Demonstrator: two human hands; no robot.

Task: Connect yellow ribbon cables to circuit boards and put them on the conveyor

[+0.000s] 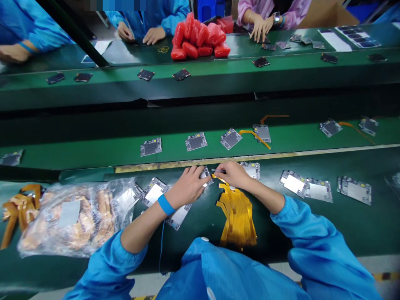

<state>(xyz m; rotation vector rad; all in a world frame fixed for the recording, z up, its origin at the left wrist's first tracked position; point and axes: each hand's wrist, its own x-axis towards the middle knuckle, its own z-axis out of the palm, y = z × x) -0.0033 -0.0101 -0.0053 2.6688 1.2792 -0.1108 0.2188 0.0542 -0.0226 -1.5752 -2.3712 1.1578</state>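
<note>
My left hand (189, 187), a blue wrist strap below it, has its fingers curled over a circuit board (206, 176) and holds it on the bench. My right hand (236, 175) pinches a slim grey tool (218, 171) that points left toward that board; its exact kind is too small to tell. Just under the tool runs the end of an orange flex cable (218, 179). A fanned pile of orange flex cables (239, 216) lies below my right hand. More boards lie around my hands, one board (179, 216) partly behind my left wrist and another board (251, 170) behind my right hand.
A clear plastic bag (78, 221) of copper-coloured parts lies left, beside loose cables (23, 204). Several boards (354, 190) rest to the right. Beyond a raised edge, a green conveyor (175, 146) carries boards, some with cables. Co-workers' hands (261, 27) and red bundles (200, 37) are opposite.
</note>
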